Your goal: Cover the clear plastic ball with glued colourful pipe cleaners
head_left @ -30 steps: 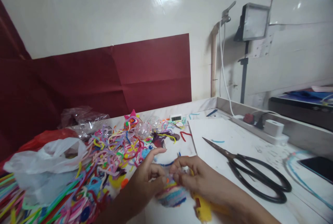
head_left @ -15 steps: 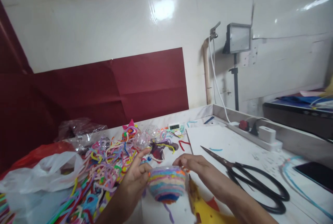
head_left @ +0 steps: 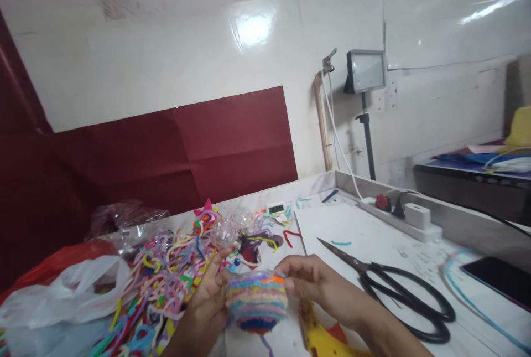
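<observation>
My left hand [head_left: 207, 293] and my right hand [head_left: 309, 282] both grip a small round cup [head_left: 256, 303] wrapped in striped pipe cleaners of many colours, held just above the white table [head_left: 373, 229]. The left fingers press its left side, with the index finger pointing up. On the right rim, the right fingers pinch near an orange strand. A purple end dangles under the cup. A yellow glue gun [head_left: 321, 337] lies below my right wrist.
A heap of loose pipe cleaners [head_left: 166, 274] and plastic bags [head_left: 62, 296] fill the left. Large black scissors [head_left: 394, 288] lie to the right, with a phone [head_left: 498, 274], a power strip [head_left: 404, 216] and a lamp stand [head_left: 365, 77] further right.
The cup has been lifted from low on the table and turned so its striped side faces me. Both hands have stayed on it. The camera has tilted up.
</observation>
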{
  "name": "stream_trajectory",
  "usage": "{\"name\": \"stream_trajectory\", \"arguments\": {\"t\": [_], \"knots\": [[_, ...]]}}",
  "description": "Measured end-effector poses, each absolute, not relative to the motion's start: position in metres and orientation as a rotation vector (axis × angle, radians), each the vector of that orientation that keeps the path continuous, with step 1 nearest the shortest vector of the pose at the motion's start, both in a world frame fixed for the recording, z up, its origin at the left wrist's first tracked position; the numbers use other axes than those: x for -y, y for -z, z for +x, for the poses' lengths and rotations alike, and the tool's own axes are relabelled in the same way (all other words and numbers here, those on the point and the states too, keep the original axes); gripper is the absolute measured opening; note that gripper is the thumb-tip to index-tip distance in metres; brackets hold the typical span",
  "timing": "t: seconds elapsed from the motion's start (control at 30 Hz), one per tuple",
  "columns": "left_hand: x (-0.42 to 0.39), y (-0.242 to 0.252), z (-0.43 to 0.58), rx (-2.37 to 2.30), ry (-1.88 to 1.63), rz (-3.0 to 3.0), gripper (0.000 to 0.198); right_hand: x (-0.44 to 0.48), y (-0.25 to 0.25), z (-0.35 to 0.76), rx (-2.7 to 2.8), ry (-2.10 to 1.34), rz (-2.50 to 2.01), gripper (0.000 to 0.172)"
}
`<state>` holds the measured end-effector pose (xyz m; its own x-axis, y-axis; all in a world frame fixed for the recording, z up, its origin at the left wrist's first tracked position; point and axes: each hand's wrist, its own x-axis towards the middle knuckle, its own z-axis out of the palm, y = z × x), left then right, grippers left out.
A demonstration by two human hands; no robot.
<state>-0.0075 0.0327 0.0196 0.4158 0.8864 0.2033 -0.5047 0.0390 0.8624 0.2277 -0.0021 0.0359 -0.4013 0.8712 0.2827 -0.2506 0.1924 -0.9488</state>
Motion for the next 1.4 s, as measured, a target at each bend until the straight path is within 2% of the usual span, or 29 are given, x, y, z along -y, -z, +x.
{"name": "stream_trajectory", "arguments": {"t": [0.1, 0.23, 0.3, 0.47, 0.67, 0.87, 1.2, 1.4], "knots": [[-0.034, -0.019, -0.008, -0.437, -1.093, 1.038, 0.069, 0.002, -0.035, 0.227, 1.457, -1.413, -0.604, 0.033], [-0.042, -0.021, -0.012, -0.510, -1.075, 1.127, 0.038, 0.000, -0.032, 0.225, 1.507, -1.393, -0.635, 0.035], [-0.042, -0.026, -0.014, -0.636, -1.135, 1.314, 0.029, 0.000, -0.031, 0.224, 1.587, -1.319, -0.706, 0.032], [-0.024, -0.049, -0.006, -0.862, -1.094, 2.067, 0.025, 0.006, -0.031, 0.221, 1.802, -1.001, -0.914, 0.023], [-0.001, -0.058, 0.016, -1.035, -0.903, 2.284, 0.021, 0.010, -0.030, 0.213, 1.892, -0.858, -0.941, 0.016], [-0.002, -0.050, 0.009, -1.025, -1.013, 2.155, 0.022, 0.014, -0.031, 0.208, 1.882, -0.774, -0.929, 0.014], [0.019, -0.042, -0.015, -0.978, -1.302, 1.430, 0.020, 0.005, -0.032, 0.219, 1.801, -0.798, -0.878, 0.037], [0.019, -0.028, -0.020, -0.753, -1.286, 1.139, 0.022, 0.010, -0.029, 0.214, 1.810, -1.041, -0.711, 0.052]]}}
